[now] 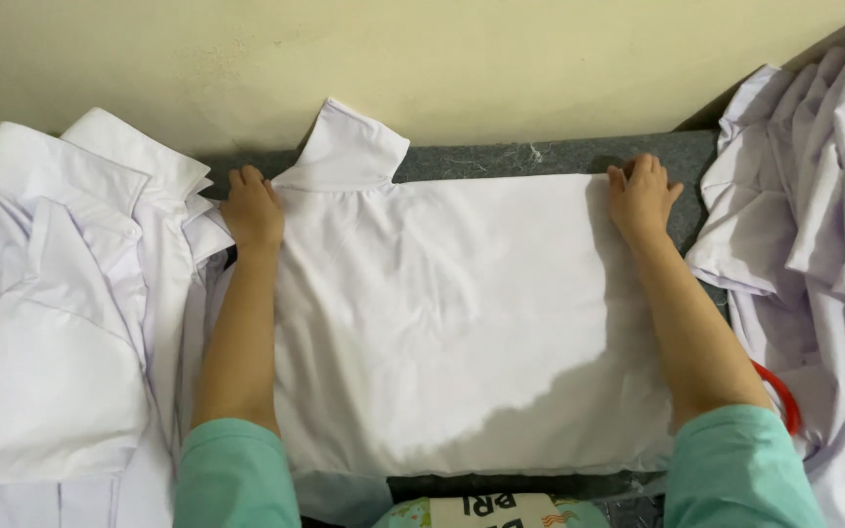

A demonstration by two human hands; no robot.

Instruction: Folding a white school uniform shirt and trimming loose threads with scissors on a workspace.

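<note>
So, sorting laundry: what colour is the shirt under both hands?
White, plain; the shirt shows best in the head view.

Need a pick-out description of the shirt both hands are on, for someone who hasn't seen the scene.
Start at the grey padded surface against the cream wall. The white shirt lies spread flat across its middle, left hand and right hand pressing its far edge. Unlike the heaped white garments at either side, it is smoothed out.

Both hands, left hand (251, 210) and right hand (643, 196), press flat on the far corners of a folded white shirt (442, 313) on the grey surface (540, 156).
</note>
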